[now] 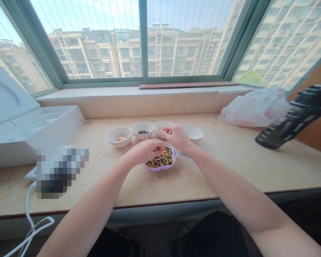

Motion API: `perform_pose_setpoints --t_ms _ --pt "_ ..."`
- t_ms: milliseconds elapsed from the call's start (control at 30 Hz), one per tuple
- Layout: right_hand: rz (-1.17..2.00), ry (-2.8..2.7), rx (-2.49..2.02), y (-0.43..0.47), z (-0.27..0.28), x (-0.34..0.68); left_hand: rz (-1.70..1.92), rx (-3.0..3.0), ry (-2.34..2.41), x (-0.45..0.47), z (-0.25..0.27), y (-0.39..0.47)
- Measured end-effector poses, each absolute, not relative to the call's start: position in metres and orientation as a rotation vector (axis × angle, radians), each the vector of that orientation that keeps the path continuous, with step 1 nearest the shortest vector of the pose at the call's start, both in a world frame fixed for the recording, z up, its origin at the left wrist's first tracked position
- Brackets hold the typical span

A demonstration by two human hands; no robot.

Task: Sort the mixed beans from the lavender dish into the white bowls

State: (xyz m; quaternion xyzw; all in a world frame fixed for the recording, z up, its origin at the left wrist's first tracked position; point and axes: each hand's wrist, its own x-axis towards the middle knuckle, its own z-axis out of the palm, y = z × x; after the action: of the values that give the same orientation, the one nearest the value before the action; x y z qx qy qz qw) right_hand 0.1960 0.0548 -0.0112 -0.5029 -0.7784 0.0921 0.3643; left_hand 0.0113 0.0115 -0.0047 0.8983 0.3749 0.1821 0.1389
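A purple-rimmed dish point(162, 167) holds a mix of black and yellow beans point(162, 159). My left hand point(147, 149) is over its left side, fingers curled together at the beans; whatever they pinch is too small to make out. Over the third white bowl point(158, 125) is my right hand point(178, 137), its fingertips pinched together and their contents hidden. Left of that bowl, a white bowl point(143, 124) has black beans in it, and the leftmost white bowl point(113, 135) contains pale and reddish pieces. Partly behind my right hand sits the rightmost white bowl point(199, 132), with a small bit inside.
An opened white box point(56, 123) stands at the left, near a blurred-out device point(61, 171) and a white cable point(29, 228). On the right are a plastic bag point(254, 109) and a tilted dark bottle point(289, 121). The window ledge point(109, 93) runs along the back.
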Motion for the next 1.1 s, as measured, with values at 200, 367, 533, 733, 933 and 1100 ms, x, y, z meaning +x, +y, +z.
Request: perform_pose_setpoints --t_ms 200,367,533,733,933,1100 --pt "0.337 -2.029 -1.260 0.054 -0.010 0.196 1.113 2.455 1.197 0.003 0.000 0.018" --pt "0.354 -2.040 -1.255 0.052 -0.010 0.195 1.634 2.045 1.224 0.003 0.007 0.019" --pt "0.347 -2.061 -1.230 0.052 -0.012 0.195 1.686 1.212 0.856 -0.001 0.015 0.023" --pt "0.343 -2.075 -1.242 0.052 -0.012 0.195 1.474 0.777 0.589 -0.009 0.020 0.030" --pt "0.349 -2.086 -1.231 0.052 -0.012 0.195 1.417 1.043 0.791 -0.010 0.017 0.031" --pt "0.331 -2.092 -1.232 0.053 -0.014 0.195 1.384 1.178 0.783 -0.010 0.015 0.031"
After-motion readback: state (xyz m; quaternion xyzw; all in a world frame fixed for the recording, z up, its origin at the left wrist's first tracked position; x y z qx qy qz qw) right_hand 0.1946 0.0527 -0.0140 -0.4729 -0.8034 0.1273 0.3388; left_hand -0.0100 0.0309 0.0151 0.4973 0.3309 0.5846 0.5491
